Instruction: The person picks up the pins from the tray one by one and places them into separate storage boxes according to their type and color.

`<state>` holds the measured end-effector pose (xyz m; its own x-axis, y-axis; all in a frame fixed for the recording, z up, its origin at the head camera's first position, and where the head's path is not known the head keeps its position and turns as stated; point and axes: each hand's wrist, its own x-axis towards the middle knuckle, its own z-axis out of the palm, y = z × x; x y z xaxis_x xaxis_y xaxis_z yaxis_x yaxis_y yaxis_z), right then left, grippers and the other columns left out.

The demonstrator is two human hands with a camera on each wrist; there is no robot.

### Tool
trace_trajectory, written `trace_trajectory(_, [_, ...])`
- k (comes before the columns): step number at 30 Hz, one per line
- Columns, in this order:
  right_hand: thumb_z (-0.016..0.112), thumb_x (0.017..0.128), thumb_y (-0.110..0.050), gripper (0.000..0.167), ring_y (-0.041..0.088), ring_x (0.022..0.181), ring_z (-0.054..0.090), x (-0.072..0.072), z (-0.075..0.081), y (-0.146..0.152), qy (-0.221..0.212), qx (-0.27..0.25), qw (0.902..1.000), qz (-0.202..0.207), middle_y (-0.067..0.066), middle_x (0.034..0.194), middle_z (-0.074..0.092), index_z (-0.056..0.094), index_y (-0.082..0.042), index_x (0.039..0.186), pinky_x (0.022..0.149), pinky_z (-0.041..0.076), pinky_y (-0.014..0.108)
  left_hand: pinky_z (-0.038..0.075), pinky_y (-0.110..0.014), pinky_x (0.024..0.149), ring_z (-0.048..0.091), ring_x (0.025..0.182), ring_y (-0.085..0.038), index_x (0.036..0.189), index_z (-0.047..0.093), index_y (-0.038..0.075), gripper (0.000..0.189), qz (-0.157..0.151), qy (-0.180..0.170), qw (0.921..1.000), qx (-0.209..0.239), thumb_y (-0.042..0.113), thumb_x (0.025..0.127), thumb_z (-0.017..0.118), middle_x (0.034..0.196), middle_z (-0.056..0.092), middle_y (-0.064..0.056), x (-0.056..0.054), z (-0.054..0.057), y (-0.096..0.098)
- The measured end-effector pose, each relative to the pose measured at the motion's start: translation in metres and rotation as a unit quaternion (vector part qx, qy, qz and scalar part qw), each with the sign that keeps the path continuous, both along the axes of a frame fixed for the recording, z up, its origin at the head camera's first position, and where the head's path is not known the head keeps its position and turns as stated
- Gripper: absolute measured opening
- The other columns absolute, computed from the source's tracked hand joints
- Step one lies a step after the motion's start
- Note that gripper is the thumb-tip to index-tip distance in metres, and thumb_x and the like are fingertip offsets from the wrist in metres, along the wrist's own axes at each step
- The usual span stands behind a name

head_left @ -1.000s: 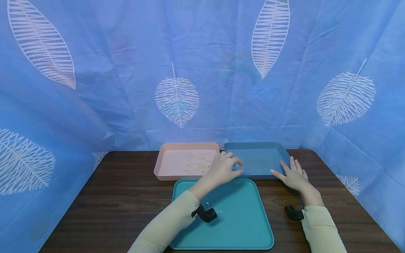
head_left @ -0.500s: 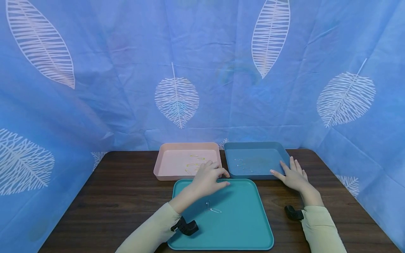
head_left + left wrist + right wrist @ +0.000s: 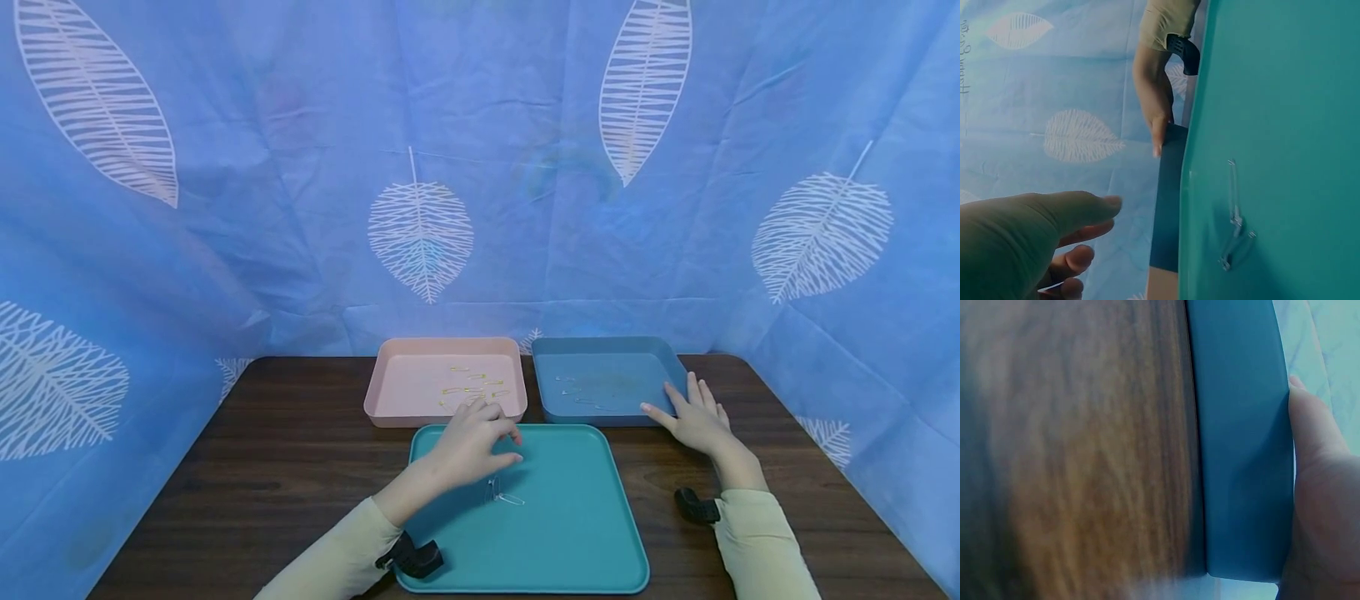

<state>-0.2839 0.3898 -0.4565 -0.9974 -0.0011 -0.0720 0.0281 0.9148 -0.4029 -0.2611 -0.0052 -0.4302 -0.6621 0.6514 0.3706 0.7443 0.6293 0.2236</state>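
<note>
My left hand (image 3: 468,446) hovers over the far left part of the teal tray (image 3: 570,533), thumb and fingers apart and nothing between them. Just below it on that tray lie a few silver safety pins (image 3: 1235,219), close together. The fingertips overlap the front edge of the pink tray (image 3: 405,408), where several gold safety pins (image 3: 492,382) are scattered. At the blue tray's (image 3: 645,367) front right corner rests my right hand (image 3: 701,425), fingers spread and straight, the thumb (image 3: 1313,419) over the rim. Several silver safety pins (image 3: 588,402) lie in the blue tray's left half.
All three trays stand on a dark wooden table (image 3: 300,467), the pink and blue ones side by side behind the teal one. A blue curtain (image 3: 480,167) with white leaf prints hangs behind and along the sides. Each wrist carries a black camera (image 3: 697,506).
My left hand has drawn back from over the blue tray, moving left and nearer over the teal tray. A silver pin shows more clearly in the blue tray. The right hand stays put.
</note>
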Motion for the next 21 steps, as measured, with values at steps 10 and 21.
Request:
trace_trajectory(10, [0.047,0.092,-0.066,0.097,0.057,0.142,-0.011,-0.002,0.0,0.003,0.005,0.007,1.0,0.003,0.036,0.156,-0.014,0.02,0.006,0.152,0.106,-0.002,0.077,0.031,-0.026,0.076,0.038,0.082,-0.007,0.092,0.071,0.026,0.015,-0.046,-0.069,0.9946,-0.063,0.035,0.082,0.078,0.085,0.059,0.002,-0.001,-0.002,-0.024])
trace_trajectory(21, [0.047,0.093,-0.065,0.096,0.057,0.142,-0.011,-0.002,-0.002,0.001,0.001,0.002,1.0,0.001,0.036,0.156,-0.015,0.02,0.006,0.152,0.106,-0.002,0.078,0.03,-0.02,0.07,0.039,0.077,-0.003,0.091,0.074,0.032,0.008,-0.056,-0.107,0.9836,-0.134,0.032,0.084,0.076,0.081,0.056,0.009,-0.003,-0.01,-0.031])
